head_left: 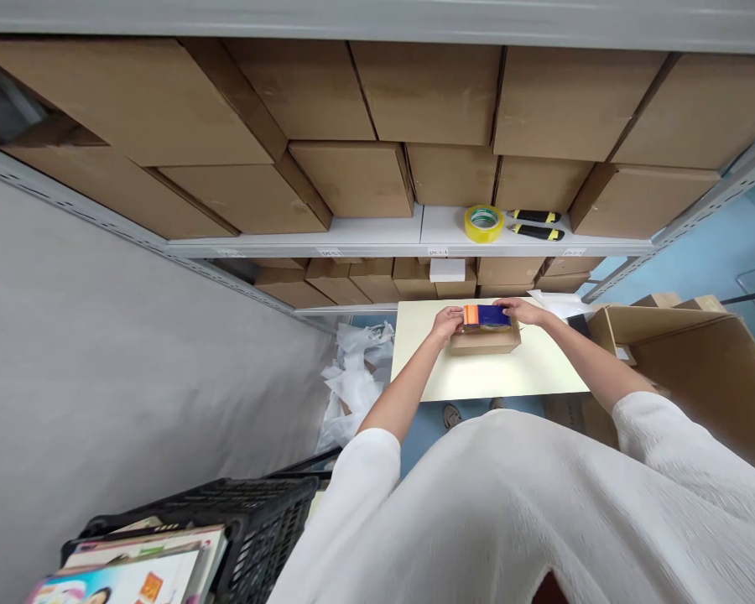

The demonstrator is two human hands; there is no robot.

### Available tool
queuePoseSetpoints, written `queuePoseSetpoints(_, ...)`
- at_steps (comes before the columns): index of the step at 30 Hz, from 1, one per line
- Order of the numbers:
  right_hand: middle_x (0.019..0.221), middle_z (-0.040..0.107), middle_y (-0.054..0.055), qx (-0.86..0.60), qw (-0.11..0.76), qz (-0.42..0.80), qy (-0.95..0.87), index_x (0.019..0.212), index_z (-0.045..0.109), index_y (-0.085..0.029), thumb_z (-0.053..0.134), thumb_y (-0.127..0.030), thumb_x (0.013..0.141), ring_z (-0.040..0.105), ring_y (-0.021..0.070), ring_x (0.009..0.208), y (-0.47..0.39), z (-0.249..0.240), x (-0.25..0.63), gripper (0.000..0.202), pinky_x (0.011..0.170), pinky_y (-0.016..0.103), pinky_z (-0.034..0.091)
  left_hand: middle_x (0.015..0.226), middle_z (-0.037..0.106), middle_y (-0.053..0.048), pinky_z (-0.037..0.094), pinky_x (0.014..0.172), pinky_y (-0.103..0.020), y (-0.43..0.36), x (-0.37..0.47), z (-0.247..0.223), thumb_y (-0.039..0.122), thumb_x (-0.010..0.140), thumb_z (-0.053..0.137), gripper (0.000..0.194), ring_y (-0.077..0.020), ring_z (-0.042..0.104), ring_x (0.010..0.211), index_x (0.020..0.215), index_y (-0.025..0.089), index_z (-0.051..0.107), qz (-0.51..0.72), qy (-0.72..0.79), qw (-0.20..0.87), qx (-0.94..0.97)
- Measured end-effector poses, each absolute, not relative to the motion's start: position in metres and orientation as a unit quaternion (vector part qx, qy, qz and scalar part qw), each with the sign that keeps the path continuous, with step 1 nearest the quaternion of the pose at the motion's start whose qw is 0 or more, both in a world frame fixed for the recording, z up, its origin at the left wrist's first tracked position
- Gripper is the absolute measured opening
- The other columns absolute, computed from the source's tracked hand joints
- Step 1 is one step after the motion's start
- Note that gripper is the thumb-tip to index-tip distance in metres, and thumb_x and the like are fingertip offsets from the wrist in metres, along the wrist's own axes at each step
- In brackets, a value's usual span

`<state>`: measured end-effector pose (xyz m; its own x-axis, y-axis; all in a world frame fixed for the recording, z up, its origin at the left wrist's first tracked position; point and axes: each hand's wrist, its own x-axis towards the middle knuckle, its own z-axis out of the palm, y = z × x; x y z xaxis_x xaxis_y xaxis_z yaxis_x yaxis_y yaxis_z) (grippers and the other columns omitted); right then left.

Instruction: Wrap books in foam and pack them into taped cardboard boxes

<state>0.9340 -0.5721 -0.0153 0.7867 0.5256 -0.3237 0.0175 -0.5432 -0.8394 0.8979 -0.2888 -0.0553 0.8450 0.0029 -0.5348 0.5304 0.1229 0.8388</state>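
Observation:
A flat packet with a dark blue and orange top lies between my hands, over a small brown cardboard box. My left hand is closed at the packet's orange left end. At the blue right end, my right hand has its fingers curled over the edge. The box rests on a pale cream table. Whether the packet touches the inside of the box, I cannot tell; the packet hides the opening.
Shelves ahead hold rows of cardboard boxes. A yellow tape roll and two utility knives lie on the shelf. A large open carton stands right, crumpled white wrapping left, and a black crate with magazines lower left.

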Motion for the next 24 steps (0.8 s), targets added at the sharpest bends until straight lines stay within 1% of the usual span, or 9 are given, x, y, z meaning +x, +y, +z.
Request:
queuePoseSetpoints(4, 0.135, 0.078, 0.007, -0.858, 0.405, 0.265, -0.172, 0.140, 0.073, -0.023, 0.049, -0.019, 0.088, 0.070, 0.0295, 0.123, -0.565, -0.013, 0.929, 0.058, 0.114, 0.046, 0.053, 0.083, 0.077, -0.004, 0.057, 0.070, -0.029, -0.287, 0.898, -0.056, 0.003, 0.067, 0.086, 0.037, -0.0133, 0.067, 0.066, 0.096, 0.019, 0.069, -0.166, 0.217, 0.715, 0.643)
queuePoseSetpoints(7, 0.147, 0.072, 0.011, -0.877, 0.360, 0.266, -0.178, 0.147, 0.067, -0.021, 0.049, -0.026, 0.093, 0.066, 0.0324, 0.133, -0.560, -0.009, 0.922, 0.057, 0.117, 0.048, 0.051, 0.084, 0.077, -0.005, 0.057, 0.071, -0.029, -0.284, 0.897, -0.054, 0.001, 0.067, 0.085, 0.038, -0.0144, 0.069, 0.070, 0.097, 0.019, 0.069, -0.157, 0.221, 0.716, 0.643)
queuePoseSetpoints(9, 0.153, 0.067, 0.015, -0.889, 0.322, 0.265, -0.189, 0.154, 0.061, -0.021, 0.057, -0.036, 0.094, 0.064, 0.0352, 0.136, -0.556, -0.005, 0.917, 0.062, 0.117, 0.049, 0.050, 0.084, 0.076, -0.004, 0.057, 0.072, -0.029, -0.282, 0.897, -0.053, 0.000, 0.067, 0.085, 0.039, -0.0151, 0.070, 0.072, 0.097, 0.019, 0.069, -0.154, 0.225, 0.713, 0.646)
queuePoseSetpoints(12, 0.152, 0.067, 0.017, -0.915, 0.248, 0.235, -0.215, 0.159, 0.054, -0.023, 0.076, -0.046, 0.085, 0.064, 0.0388, 0.135, -0.550, -0.001, 0.910, 0.081, 0.118, 0.052, 0.047, 0.081, 0.074, -0.002, 0.057, 0.073, -0.030, -0.280, 0.897, -0.053, 0.001, 0.066, 0.086, 0.040, -0.0159, 0.070, 0.073, 0.097, 0.019, 0.068, -0.150, 0.227, 0.705, 0.655)
queuePoseSetpoints(14, 0.143, 0.072, 0.017, -0.930, 0.201, 0.215, -0.220, 0.151, 0.057, -0.022, 0.079, -0.044, 0.083, 0.067, 0.0386, 0.127, -0.547, 0.001, 0.907, 0.074, 0.115, 0.051, 0.047, 0.078, 0.073, -0.002, 0.058, 0.074, -0.032, -0.278, 0.897, -0.053, 0.002, 0.065, 0.088, 0.044, -0.0173, 0.071, 0.073, 0.099, 0.019, 0.067, -0.141, 0.233, 0.698, 0.662)
queuePoseSetpoints(16, 0.132, 0.075, 0.017, -0.938, 0.167, 0.208, -0.223, 0.139, 0.062, -0.020, 0.075, -0.041, 0.086, 0.070, 0.0369, 0.117, -0.545, 0.001, 0.906, 0.058, 0.109, 0.047, 0.049, 0.077, 0.072, -0.001, 0.058, 0.076, -0.034, -0.277, 0.898, -0.054, 0.004, 0.063, 0.091, 0.049, -0.0192, 0.072, 0.074, 0.101, 0.020, 0.065, -0.127, 0.238, 0.690, 0.672)
queuePoseSetpoints(18, 0.126, 0.077, 0.017, -0.938, 0.146, 0.205, -0.238, 0.131, 0.063, -0.020, 0.072, -0.042, 0.089, 0.070, 0.0361, 0.113, -0.543, 0.002, 0.908, 0.048, 0.106, 0.045, 0.048, 0.077, 0.072, 0.000, 0.059, 0.077, -0.035, -0.275, 0.900, -0.055, 0.005, 0.063, 0.093, 0.054, -0.0201, 0.074, 0.075, 0.104, 0.021, 0.062, -0.110, 0.238, 0.682, 0.683)
queuePoseSetpoints(21, 0.123, 0.077, 0.016, -0.934, 0.133, 0.200, -0.264, 0.127, 0.062, -0.022, 0.068, -0.045, 0.092, 0.070, 0.0359, 0.114, -0.541, 0.002, 0.911, 0.042, 0.105, 0.045, 0.046, 0.078, 0.071, 0.001, 0.059, 0.079, -0.034, -0.270, 0.904, -0.056, 0.005, 0.064, 0.094, 0.058, -0.0194, 0.074, 0.075, 0.107, 0.022, 0.059, -0.093, 0.238, 0.671, 0.696)
queuePoseSetpoints(24, 0.119, 0.077, 0.015, -0.934, 0.120, 0.204, -0.269, 0.125, 0.062, -0.022, 0.068, -0.042, 0.091, 0.070, 0.0359, 0.112, -0.540, 0.004, 0.912, 0.040, 0.103, 0.044, 0.046, 0.078, 0.071, 0.002, 0.059, 0.081, -0.034, -0.265, 0.906, -0.057, 0.006, 0.065, 0.095, 0.061, -0.0185, 0.074, 0.076, 0.107, 0.023, 0.055, -0.089, 0.240, 0.667, 0.699)
